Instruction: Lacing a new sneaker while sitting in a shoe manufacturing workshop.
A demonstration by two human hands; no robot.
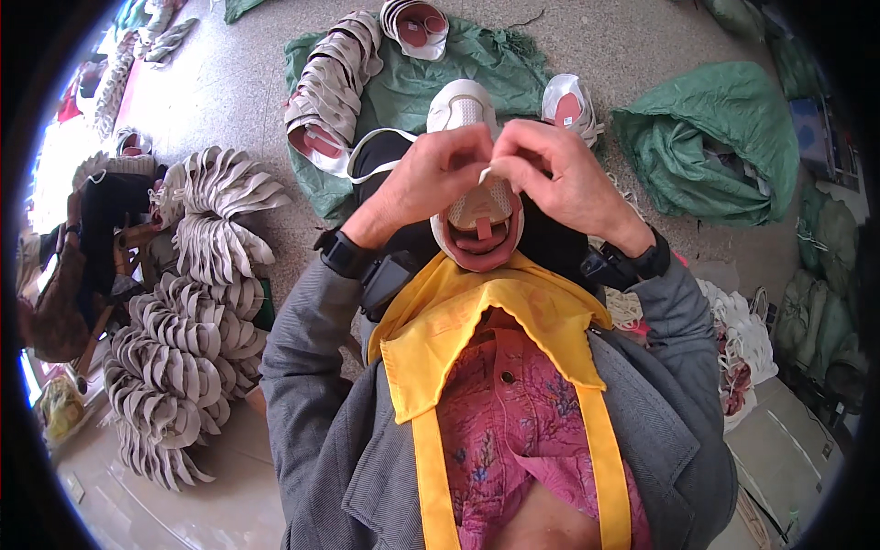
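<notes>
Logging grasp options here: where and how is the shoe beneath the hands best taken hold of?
Probably the shoe's heel collar, from above on the yellow apron side: the opening faces up and that way, leaving the rim exposed, while the left hand and right hand crowd the laced part.

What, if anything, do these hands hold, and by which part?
A white shoelace, pinched by the right hand, apparently near one end; left hand: hold unclear.
</notes>
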